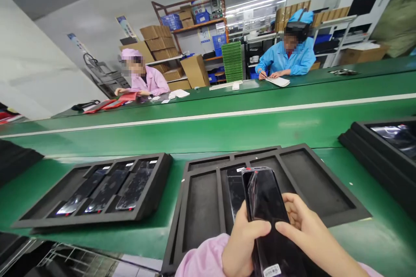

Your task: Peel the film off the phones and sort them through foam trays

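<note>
Both my hands hold a dark smartphone [268, 199] upright over a black foam tray [203, 207]. A clear film with a red tab shows at its upper left, and a white label is near the bottom. My left hand [242, 238] grips the left side, thumb on the screen. From the right, my right hand [302, 225] closes on the phone with its thumb pressed on the glass. Behind the held phone, another dark phone [234, 190] lies in a compartment of the tray. The compartments beside it show bare foam.
At left, another foam tray [156, 186] holds several phones. A foam tray stack [373, 147] with a screen sits at the right edge. Beyond the green divider [227, 130], a person in pink [156, 80] handles red items and a person in blue [302, 60] writes on paper.
</note>
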The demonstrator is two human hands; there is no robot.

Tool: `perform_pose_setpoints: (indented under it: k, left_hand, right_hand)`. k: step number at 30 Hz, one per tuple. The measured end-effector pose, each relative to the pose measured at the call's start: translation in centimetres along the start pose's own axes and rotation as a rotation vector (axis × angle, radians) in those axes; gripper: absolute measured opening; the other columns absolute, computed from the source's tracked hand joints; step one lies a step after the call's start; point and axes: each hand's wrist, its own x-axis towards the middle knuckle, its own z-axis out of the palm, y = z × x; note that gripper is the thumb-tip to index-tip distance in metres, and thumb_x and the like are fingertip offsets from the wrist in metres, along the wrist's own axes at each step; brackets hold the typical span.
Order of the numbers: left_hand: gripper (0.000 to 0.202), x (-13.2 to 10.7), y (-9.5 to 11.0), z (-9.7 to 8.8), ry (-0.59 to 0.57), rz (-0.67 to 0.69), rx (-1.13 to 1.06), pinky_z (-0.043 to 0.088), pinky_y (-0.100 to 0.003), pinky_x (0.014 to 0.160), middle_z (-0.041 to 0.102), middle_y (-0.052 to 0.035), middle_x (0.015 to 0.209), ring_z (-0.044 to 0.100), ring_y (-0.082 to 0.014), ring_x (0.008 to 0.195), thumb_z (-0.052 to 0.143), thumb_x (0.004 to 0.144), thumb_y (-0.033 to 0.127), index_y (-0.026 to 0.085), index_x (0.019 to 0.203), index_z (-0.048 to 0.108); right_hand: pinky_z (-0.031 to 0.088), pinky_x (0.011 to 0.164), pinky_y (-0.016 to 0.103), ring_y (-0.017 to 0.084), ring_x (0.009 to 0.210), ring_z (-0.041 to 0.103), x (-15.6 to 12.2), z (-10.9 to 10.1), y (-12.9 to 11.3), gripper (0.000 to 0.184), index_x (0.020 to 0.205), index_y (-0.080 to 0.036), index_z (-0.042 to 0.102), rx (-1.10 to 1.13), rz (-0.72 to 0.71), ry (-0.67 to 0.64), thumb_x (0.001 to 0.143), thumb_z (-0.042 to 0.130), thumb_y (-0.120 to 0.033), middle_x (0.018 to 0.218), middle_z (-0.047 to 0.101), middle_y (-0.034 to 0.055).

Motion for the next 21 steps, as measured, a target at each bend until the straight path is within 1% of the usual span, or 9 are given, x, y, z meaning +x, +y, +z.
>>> perform_pose_setpoints:
  k: [3, 5, 7, 8, 11, 13, 16, 18, 21]
  left_hand:
    - [0.047, 0.0, -0.2, -0.1, 0.021, 0.002, 0.024, 0.044, -0.030, 0.067, 0.067, -0.0056, 0.078, 0.061, -0.0205, 0.071, 0.072, 0.050, 0.013, 0.013, 0.096, 0.062]
    - [0.043, -0.1, -0.2, -0.4, 0.012, -0.043, 0.017, 0.041, -0.028, 0.062, 0.066, -0.0039, 0.073, 0.059, -0.0176, 0.064, 0.069, 0.051, 0.011, 0.014, 0.093, 0.062]
    - [0.046, -0.1, -0.4, -0.6, -0.036, -0.092, 0.013, 0.040, -0.028, 0.061, 0.066, -0.0028, 0.070, 0.058, -0.0174, 0.061, 0.066, 0.048, 0.008, 0.014, 0.094, 0.063]
    - [0.049, -0.1, -0.5, -0.7, -0.065, -0.109, 0.007, 0.040, -0.029, 0.062, 0.066, -0.0026, 0.070, 0.059, -0.0186, 0.064, 0.063, 0.047, 0.006, 0.015, 0.095, 0.063]
    - [0.055, -0.3, -0.7, -0.6, -0.137, -0.124, -0.022, 0.038, -0.029, 0.066, 0.067, -0.0030, 0.073, 0.060, -0.0223, 0.075, 0.056, 0.045, 0.006, 0.015, 0.098, 0.065]
    - [0.052, -0.6, -0.6, -0.5, -0.150, -0.126, -0.025, 0.036, -0.027, 0.064, 0.067, -0.0028, 0.072, 0.060, -0.0221, 0.077, 0.053, 0.046, 0.008, 0.015, 0.095, 0.067]
    - [0.044, -0.9, -0.2, -0.2, -0.135, -0.127, 0.009, 0.035, -0.026, 0.064, 0.066, -0.0018, 0.072, 0.057, -0.0191, 0.073, 0.053, 0.048, 0.009, 0.015, 0.088, 0.068]
    - [0.039, -1.1, 0.0, 0.0, -0.134, -0.135, 0.013, 0.035, -0.026, 0.064, 0.066, -0.0018, 0.072, 0.056, -0.0180, 0.070, 0.054, 0.051, 0.011, 0.016, 0.086, 0.068]
    - [0.039, -1.5, 0.1, -0.1, -0.137, -0.128, -0.015, 0.037, -0.028, 0.064, 0.065, -0.0017, 0.069, 0.056, -0.0189, 0.068, 0.055, 0.052, 0.014, 0.017, 0.089, 0.068]
  right_hand:
    - [0.050, 0.059, 0.028, 0.017, 0.061, 0.056, 0.2, -0.8, 0.4, 0.036, 0.102, -0.019, 0.049, 0.003, 0.005, -0.012, 0.072, 0.055, -0.037, 0.066, 0.053, -0.0023]
    - [0.050, 0.054, 0.027, 0.016, 0.057, 0.054, 0.8, -1.8, 0.3, 0.034, 0.103, -0.018, 0.052, -0.025, -0.064, 0.055, 0.075, 0.052, -0.039, 0.070, 0.053, -0.0008]
    - [0.051, 0.056, 0.027, 0.016, 0.063, 0.057, 1.9, -2.8, -0.2, 0.036, 0.108, -0.018, 0.054, -0.105, -0.200, 0.161, 0.078, 0.051, -0.039, 0.082, 0.056, 0.0037]
    - [0.053, 0.062, 0.028, 0.017, 0.073, 0.059, 2.5, -3.2, -0.6, 0.036, 0.110, -0.019, 0.055, -0.170, -0.279, 0.198, 0.080, 0.051, -0.038, 0.092, 0.057, 0.0063]
    - [0.051, 0.082, 0.036, 0.022, 0.102, 0.055, 3.8, -3.9, -1.7, 0.022, 0.102, -0.023, 0.063, -0.373, -0.517, 0.164, 0.084, 0.051, -0.030, 0.111, 0.055, 0.0084]
    - [0.051, 0.083, 0.037, 0.023, 0.103, 0.055, 3.7, -3.8, -2.2, 0.016, 0.090, -0.023, 0.064, -0.467, -0.669, 0.160, 0.088, 0.048, -0.022, 0.108, 0.058, 0.0079]
    - [0.051, 0.085, 0.039, 0.022, 0.093, 0.059, 1.8, -3.5, -2.8, 0.022, 0.080, -0.022, 0.061, -0.600, -0.902, 0.211, 0.091, 0.043, -0.013, 0.092, 0.065, 0.0051]
    - [0.048, 0.093, 0.034, 0.018, 0.084, 0.064, 0.0, -3.7, -3.4, 0.024, 0.085, -0.021, 0.061, -0.636, -1.016, 0.051, 0.092, 0.040, -0.011, 0.083, 0.068, 0.0027]
    - [0.042, 0.099, 0.022, 0.015, 0.084, 0.066, -1.5, -4.6, -4.7, 0.024, 0.108, -0.018, 0.061, -0.588, -1.006, -0.362, 0.094, 0.041, -0.015, 0.091, 0.070, 0.0022]
